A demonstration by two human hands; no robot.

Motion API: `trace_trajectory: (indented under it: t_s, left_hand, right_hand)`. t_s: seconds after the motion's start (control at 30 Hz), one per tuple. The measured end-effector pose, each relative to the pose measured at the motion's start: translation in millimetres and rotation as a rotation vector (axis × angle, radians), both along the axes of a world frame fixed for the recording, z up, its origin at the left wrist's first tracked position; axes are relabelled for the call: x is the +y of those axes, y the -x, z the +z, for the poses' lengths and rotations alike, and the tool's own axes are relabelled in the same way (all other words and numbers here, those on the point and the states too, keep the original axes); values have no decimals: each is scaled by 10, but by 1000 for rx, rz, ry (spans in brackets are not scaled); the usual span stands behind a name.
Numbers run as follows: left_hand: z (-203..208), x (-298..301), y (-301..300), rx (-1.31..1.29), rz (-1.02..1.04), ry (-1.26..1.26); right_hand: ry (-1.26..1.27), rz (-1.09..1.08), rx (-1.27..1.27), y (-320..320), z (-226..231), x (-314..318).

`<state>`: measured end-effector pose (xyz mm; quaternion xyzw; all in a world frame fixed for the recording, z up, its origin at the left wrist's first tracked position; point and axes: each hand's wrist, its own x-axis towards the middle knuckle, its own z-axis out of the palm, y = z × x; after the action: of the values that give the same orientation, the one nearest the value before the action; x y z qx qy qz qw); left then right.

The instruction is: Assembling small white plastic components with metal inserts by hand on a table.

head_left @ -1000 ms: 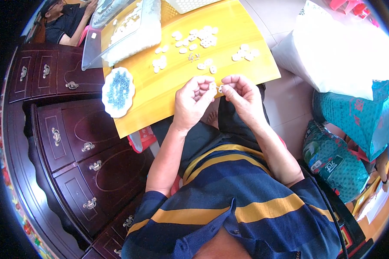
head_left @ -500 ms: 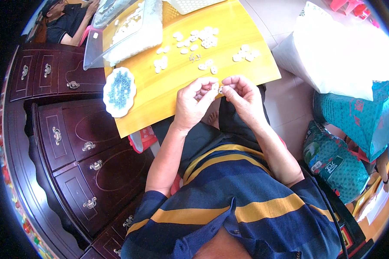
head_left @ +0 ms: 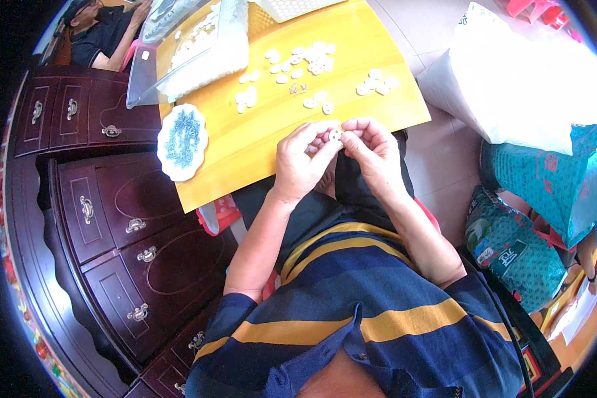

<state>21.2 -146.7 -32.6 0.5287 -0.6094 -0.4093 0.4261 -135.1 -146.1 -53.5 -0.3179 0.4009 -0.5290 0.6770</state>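
Observation:
Just past the table's near edge, both hands meet over my lap around a small white plastic piece (head_left: 335, 134), which looks roundish with a hole. My left hand (head_left: 297, 162) pinches it between thumb and fingers. From the other side, the thumb and fingertips of my right hand (head_left: 378, 154) close on the same piece; whether they hold a second small part is hidden. Similar white oval pieces (head_left: 320, 64) lie in loose groups on the yellow table (head_left: 229, 156). Among them is a little pile of thin metal bits (head_left: 298, 89).
A scalloped white plate (head_left: 164, 159) of small blue parts stands at the table's left. Behind it is a clear plastic bin (head_left: 205, 76) of white pieces. Dark drawers (head_left: 106, 219) flank the left; a white sack (head_left: 511, 79) and teal bags (head_left: 544, 179) flank the right. A person (head_left: 99, 33) sits far left.
The white piece has turned, so its face with the hole now shows. My hands have drawn slightly closer together; the things on the table look unmoved.

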Motion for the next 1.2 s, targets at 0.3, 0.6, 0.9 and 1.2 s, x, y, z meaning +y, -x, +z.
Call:
trace_trajectory:
  t_s: [0.3,0.6,0.9,1.2]
  left_hand:
    - [86,-32,59,-281,-28,270]
    - [63,-35,32,-302,-32,287]
    - [74,-103,-9,-350,-118,418]
    - [91,-45,41,-388,-79,397]
  right_hand:
    - [-33,-61,-53,-23,-67,14]
    - [-26,-10,-51,-6,44,3]
    - [-15,176,-127,83,-26,-32]
    - [-35,157,-160,70,-21,-18]
